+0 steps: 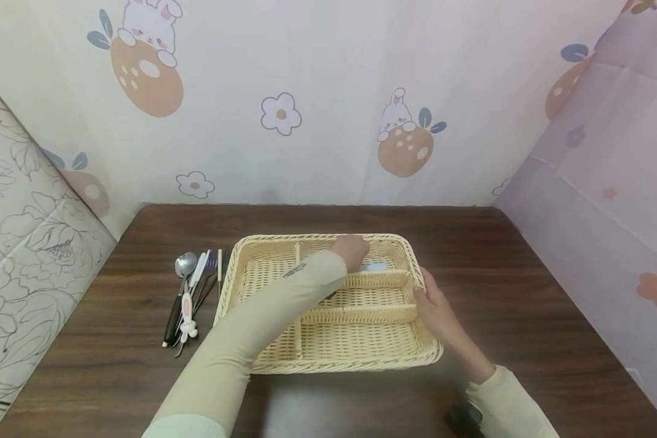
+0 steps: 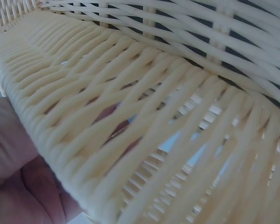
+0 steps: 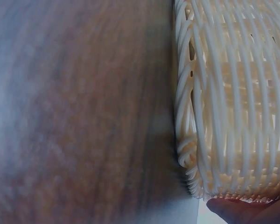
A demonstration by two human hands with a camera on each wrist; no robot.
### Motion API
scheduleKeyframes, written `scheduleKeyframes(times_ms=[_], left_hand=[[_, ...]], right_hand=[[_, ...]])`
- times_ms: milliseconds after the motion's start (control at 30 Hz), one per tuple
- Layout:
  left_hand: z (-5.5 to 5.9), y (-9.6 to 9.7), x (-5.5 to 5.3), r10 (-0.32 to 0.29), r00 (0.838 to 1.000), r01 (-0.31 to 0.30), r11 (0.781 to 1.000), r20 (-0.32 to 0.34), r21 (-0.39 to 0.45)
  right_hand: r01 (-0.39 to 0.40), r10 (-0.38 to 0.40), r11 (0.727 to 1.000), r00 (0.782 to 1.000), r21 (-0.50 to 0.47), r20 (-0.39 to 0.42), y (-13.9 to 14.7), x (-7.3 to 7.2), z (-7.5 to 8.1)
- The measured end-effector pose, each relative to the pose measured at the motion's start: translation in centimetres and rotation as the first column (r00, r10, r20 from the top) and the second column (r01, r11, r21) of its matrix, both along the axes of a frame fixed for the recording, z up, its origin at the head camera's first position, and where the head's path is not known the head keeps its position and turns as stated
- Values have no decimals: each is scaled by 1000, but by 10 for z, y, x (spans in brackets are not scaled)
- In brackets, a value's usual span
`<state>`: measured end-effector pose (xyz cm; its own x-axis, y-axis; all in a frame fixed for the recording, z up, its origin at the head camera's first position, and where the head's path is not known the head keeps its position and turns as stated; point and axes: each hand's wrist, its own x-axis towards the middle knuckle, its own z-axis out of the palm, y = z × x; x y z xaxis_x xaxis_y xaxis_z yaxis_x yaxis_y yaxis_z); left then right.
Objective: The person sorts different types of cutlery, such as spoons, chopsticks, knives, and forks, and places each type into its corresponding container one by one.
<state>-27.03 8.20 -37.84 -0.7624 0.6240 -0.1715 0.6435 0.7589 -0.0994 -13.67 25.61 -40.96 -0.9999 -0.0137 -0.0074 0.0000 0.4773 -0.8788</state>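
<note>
A cream wicker basket (image 1: 328, 367) with dividers stands on the table. My left hand (image 1: 351, 252) reaches into its back right compartment, fingers pointing down and mostly hidden. Beside those fingers lies a pale bluish, flat thing (image 1: 373, 266); whether the hand holds it is hidden. Through the weave of a divider (image 2: 107, 116), the left wrist view shows parts of the hand and a light blue patch. My right hand (image 1: 435, 304) grips the basket's right rim, thumb over the edge. The right wrist view shows that thumb (image 3: 242, 211) at the wicker side.
Left of the basket lies a bunch of cutlery: a ladle-like spoon (image 1: 185, 265) with a black handle, white-handled pieces (image 1: 198, 272), a purplish fork (image 1: 212, 260) and a rabbit-shaped handle (image 1: 187, 310). Printed cloths (image 1: 328, 152) hang behind and at both sides of the brown table (image 1: 498, 292).
</note>
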Motion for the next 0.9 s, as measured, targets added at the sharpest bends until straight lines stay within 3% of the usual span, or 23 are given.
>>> scheduleKeyframes(times_ms=[233,400,567,700,900], left_hand=[[11,-4,4,-25,999,27,997,-33,67],[44,-15,16,-77,996,83,983,-45,161],[82,-41,25,-62,998,63,958,-13,279],[100,-73,26,-8,1000,-2,924,24,382],[109,-139,27,126,989,-145,871,74,469]], right_hand=[[3,-2,1000,1000,-31,22,2,2,1],[25,-23,999,998,-30,54,6,4,1],[36,-35,999,998,-22,59,9,4,0],[23,-22,999,999,-27,47,8,4,2],[-14,15,999,1000,-38,20,3,4,4]])
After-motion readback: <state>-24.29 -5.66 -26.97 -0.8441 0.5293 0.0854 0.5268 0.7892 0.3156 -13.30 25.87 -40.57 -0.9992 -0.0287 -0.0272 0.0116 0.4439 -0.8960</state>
